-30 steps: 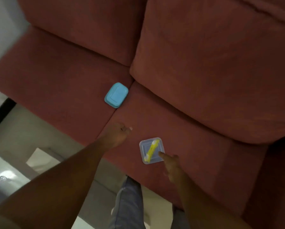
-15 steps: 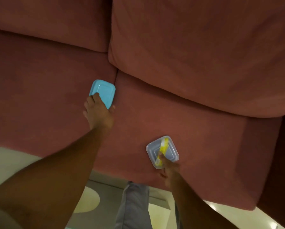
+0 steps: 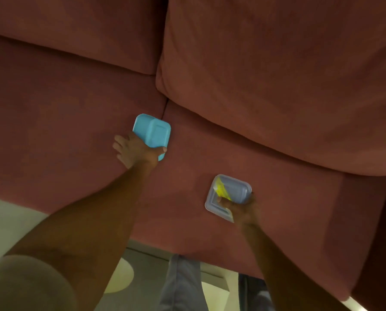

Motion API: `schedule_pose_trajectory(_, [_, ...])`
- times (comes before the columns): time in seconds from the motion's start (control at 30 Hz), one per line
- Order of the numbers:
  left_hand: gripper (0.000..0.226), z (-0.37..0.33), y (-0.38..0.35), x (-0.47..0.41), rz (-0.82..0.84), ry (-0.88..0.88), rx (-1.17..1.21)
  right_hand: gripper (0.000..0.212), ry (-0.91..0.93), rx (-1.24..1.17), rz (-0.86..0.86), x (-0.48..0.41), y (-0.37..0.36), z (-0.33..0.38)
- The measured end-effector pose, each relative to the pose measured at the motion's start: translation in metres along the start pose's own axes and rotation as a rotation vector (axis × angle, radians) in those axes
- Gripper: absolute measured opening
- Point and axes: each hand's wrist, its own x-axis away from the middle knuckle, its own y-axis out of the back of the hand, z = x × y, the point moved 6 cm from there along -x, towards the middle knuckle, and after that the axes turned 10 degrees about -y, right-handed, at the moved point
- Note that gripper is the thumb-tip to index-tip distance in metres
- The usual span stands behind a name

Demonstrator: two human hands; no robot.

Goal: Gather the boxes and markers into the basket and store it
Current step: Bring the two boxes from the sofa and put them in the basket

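A light blue lidded box sits tilted at the seam between the two sofa seat cushions. My left hand is wrapped around its near end, thumb on the right edge. To the right, a clear square box with a yellow marker inside is tipped up off the right cushion. My right hand grips its near corner. No basket is in view.
The red sofa fills most of the view, its back cushions above. Pale floor runs along the sofa's front edge at the bottom, where my grey trouser leg shows.
My left hand reached forward to the blue box and closed on it, tilting it. My right hand went from touching the clear box to gripping it and tipping it up.
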Motion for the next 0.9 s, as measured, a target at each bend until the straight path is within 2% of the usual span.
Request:
schedule_pose_trajectory(0.07, [0.094,-0.011,-0.001,0.012,-0.064,-0.161,0.030,0.071,0.007,-0.035,0.043,0.001,-0.001,0.004])
schedule_pose_trajectory(0.17, [0.061,-0.026,-0.003,0.035,-0.149,-0.340,0.255,0.068,0.009,-0.077,0.081,0.003,-0.002,0.007])
schedule_pose_trajectory(0.27, [0.029,-0.035,-0.018,0.043,-0.054,-0.422,0.383,0.067,0.030,-0.062,0.081,0.004,-0.004,0.009])
schedule_pose_trajectory(0.3, [0.025,-0.035,-0.025,0.043,-0.006,-0.399,0.399,0.067,0.038,-0.058,0.082,0.003,-0.005,0.010])
schedule_pose_trajectory(0.33, [0.031,-0.034,-0.030,0.041,0.022,-0.345,0.422,0.068,0.045,-0.055,0.082,0.002,-0.005,0.010])
schedule_pose_trajectory(0.4, [0.058,-0.028,-0.037,0.038,0.078,-0.181,0.520,0.071,0.052,-0.048,0.086,0.000,-0.006,0.010])
schedule_pose_trajectory(0.47, [0.078,-0.024,-0.043,0.036,0.230,-0.069,0.617,0.072,0.055,-0.041,0.098,-0.002,-0.008,0.007])
schedule_pose_trajectory(0.6, [0.069,-0.019,-0.048,0.049,0.573,-0.084,0.609,0.071,0.084,-0.064,0.128,-0.001,-0.011,0.002])
schedule_pose_trajectory(0.7, [0.061,-0.012,-0.057,0.084,0.760,0.035,0.698,0.078,0.112,0.005,0.111,0.006,-0.008,0.001])
schedule_pose_trajectory(0.8, [0.053,0.004,-0.056,0.130,0.755,0.211,0.936,0.083,0.176,-0.010,0.141,0.020,0.002,0.003])
schedule_pose_trajectory(0.9, [0.038,0.023,-0.044,0.174,0.677,0.335,1.206,0.064,0.230,0.036,0.346,0.034,0.012,0.003])
